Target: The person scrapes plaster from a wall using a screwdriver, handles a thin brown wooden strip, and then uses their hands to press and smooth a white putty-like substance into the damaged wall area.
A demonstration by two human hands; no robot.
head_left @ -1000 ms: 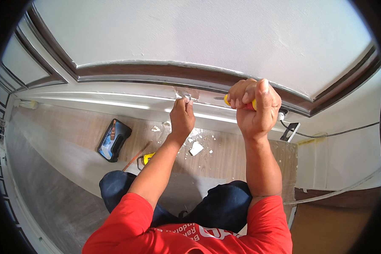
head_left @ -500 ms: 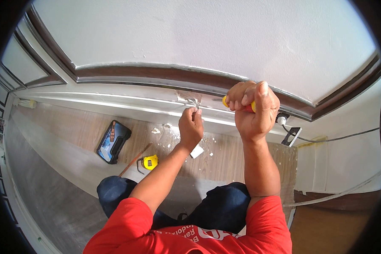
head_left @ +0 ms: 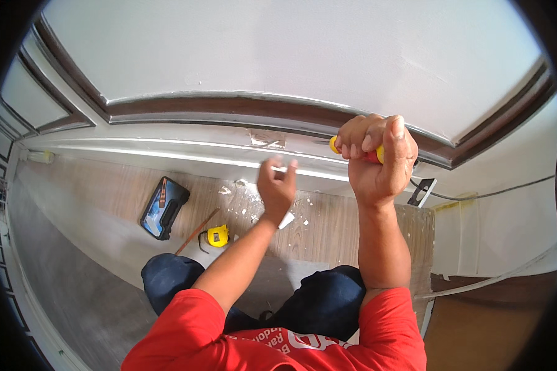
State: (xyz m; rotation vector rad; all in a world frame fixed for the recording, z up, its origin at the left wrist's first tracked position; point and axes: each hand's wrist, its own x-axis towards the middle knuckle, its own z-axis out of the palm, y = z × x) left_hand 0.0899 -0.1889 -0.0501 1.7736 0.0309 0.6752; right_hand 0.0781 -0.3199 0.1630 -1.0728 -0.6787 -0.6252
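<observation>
Yellow-handled tool point(head_left: 335, 144) sits clenched in the right hand point(head_left: 377, 162), pressed against the white door panel point(head_left: 278, 55) just as before. The left hand point(head_left: 276, 188), fingers loosely spread and holding nothing, has dropped away from the scraped patch point(head_left: 267, 140). Below lie paint chips point(head_left: 249, 199), a yellow tape measure point(head_left: 217, 235) and a dark case point(head_left: 164, 208) on the floor point(head_left: 74, 290).

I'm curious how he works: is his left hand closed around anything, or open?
Open and empty. The left hand shows spread fingers with nothing in them, while the right hand is fisted around a yellow-and-red tool handle.
</observation>
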